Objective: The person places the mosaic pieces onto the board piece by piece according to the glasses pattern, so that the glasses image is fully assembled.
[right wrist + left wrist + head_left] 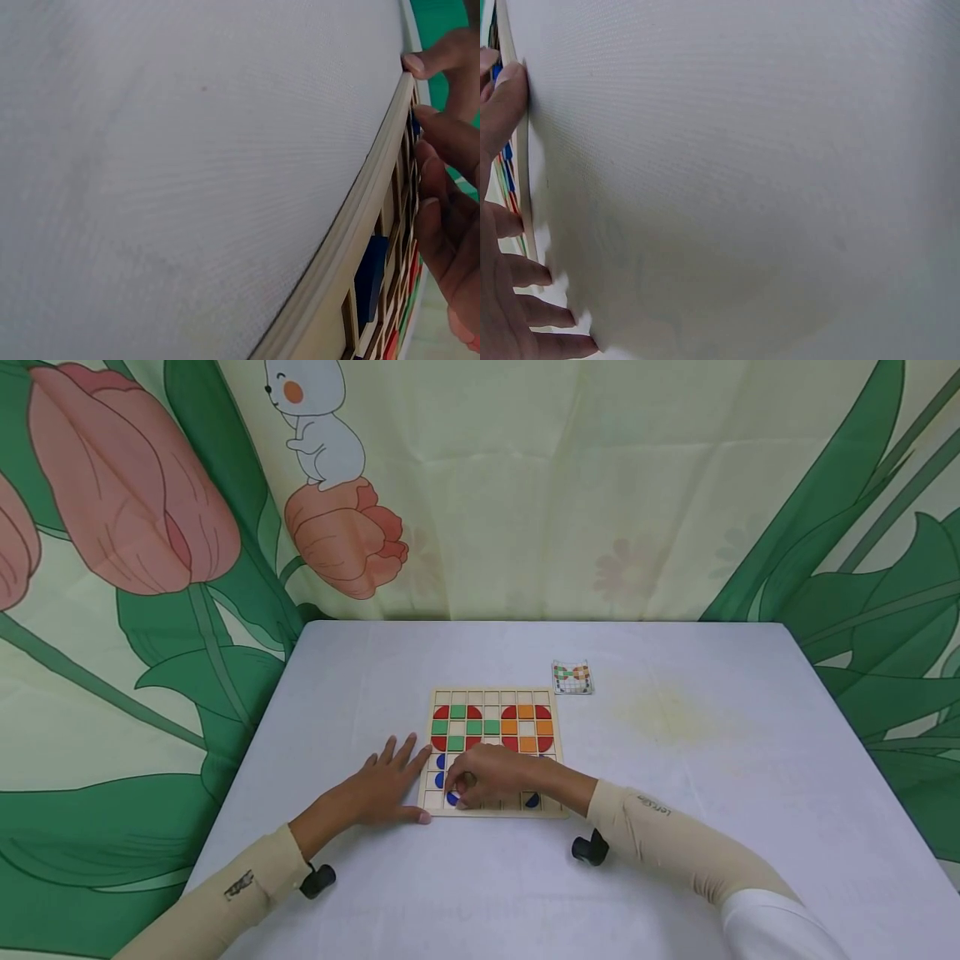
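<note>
A wooden grid board (491, 695) lies on the table with red rounded tiles, green square tiles (491, 727) and orange square tiles (526, 744) in its upper rows. My right hand (491, 772) reaches over the lower left cells, fingers curled, thumb and fingertips pinching a blue rounded tile (452, 797) in the bottom row. Other blue tiles (440, 762) sit in the left column, and one blue tile (532, 799) shows at the lower right. My left hand (386, 785) is spread along the board's left edge, its thumb by the lower left corner. The right hand hides the middle lower cells.
A small patterned card (572, 677) lies behind the board's upper right corner. The white-covered table (675, 877) reaches back to a printed curtain (510, 485). Black wrist cameras hang below both forearms, close over the cloth.
</note>
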The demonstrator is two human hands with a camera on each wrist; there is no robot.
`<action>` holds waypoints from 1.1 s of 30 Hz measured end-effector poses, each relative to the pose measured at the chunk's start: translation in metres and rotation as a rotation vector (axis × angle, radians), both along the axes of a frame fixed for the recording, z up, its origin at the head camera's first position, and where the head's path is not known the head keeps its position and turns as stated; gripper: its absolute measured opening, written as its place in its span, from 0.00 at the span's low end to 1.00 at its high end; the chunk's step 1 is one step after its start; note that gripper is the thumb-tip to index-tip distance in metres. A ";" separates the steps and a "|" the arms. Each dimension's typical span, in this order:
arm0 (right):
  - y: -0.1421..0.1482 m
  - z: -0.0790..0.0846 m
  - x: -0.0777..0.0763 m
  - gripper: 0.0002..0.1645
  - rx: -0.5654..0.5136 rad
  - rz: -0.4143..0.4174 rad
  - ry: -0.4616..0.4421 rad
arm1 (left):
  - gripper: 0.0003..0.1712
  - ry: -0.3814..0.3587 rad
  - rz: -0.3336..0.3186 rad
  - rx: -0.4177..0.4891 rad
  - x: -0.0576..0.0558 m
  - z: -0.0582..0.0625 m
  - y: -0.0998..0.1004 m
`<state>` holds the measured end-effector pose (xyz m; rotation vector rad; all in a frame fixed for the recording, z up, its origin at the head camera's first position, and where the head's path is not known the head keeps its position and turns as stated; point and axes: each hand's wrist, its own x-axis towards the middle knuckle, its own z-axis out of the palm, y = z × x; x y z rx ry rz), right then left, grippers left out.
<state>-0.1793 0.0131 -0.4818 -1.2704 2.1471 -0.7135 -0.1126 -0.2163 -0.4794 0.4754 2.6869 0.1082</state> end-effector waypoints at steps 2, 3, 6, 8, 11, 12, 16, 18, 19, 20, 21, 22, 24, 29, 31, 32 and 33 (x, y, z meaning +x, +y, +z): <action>0.000 0.000 0.000 0.15 0.003 -0.004 0.001 | 0.63 0.002 0.000 0.003 0.000 0.000 0.000; 0.000 0.001 0.000 0.15 0.004 -0.004 0.000 | 0.63 0.001 0.000 0.002 0.000 0.001 0.000; 0.000 0.001 0.000 0.14 0.008 -0.001 0.010 | 0.63 0.002 0.000 0.004 0.000 0.001 0.000; -0.001 0.001 0.000 0.14 0.013 0.003 0.022 | 0.63 0.002 -0.001 0.008 0.000 0.002 0.000; -0.001 0.001 -0.001 0.14 0.021 0.013 0.039 | 0.63 -0.001 -0.002 0.012 0.000 0.003 0.001; -0.001 0.001 -0.002 0.13 0.024 0.016 0.044 | 0.62 0.001 -0.005 0.018 0.000 0.002 0.001; -0.001 0.001 -0.003 0.13 0.032 0.019 0.055 | 0.62 0.000 -0.007 0.013 0.000 0.002 0.002; 0.000 0.000 -0.003 0.14 0.032 0.017 0.051 | 0.62 0.004 -0.010 0.017 0.000 0.001 0.002; 0.000 0.000 -0.004 0.15 0.031 0.014 0.049 | 0.62 0.002 -0.009 0.017 0.000 0.001 0.002; 0.002 0.000 -0.003 0.16 0.031 0.005 0.046 | 0.62 0.001 -0.010 0.019 -0.001 0.001 0.002; 0.003 0.000 -0.003 0.19 0.031 -0.007 0.046 | 0.63 0.000 -0.011 0.019 -0.001 0.001 0.002; 0.006 0.000 -0.003 0.21 0.028 -0.022 0.048 | 0.63 0.000 -0.012 0.019 -0.002 0.001 0.002; 0.012 0.003 -0.002 0.25 0.026 -0.060 0.058 | 0.63 0.000 -0.015 0.018 -0.003 0.001 0.003; 0.039 0.012 0.001 0.32 0.022 -0.180 0.095 | 0.64 0.006 -0.012 0.005 -0.003 -0.004 0.003; 0.053 0.015 0.002 0.33 0.029 -0.241 0.114 | 0.64 0.011 -0.006 -0.006 -0.001 -0.006 0.003; 0.061 0.016 0.002 0.34 0.032 -0.271 0.125 | 0.64 0.012 -0.003 -0.011 0.000 -0.006 0.002; 0.069 0.018 0.003 0.35 0.037 -0.304 0.141 | 0.65 0.015 0.001 -0.014 0.002 -0.007 0.002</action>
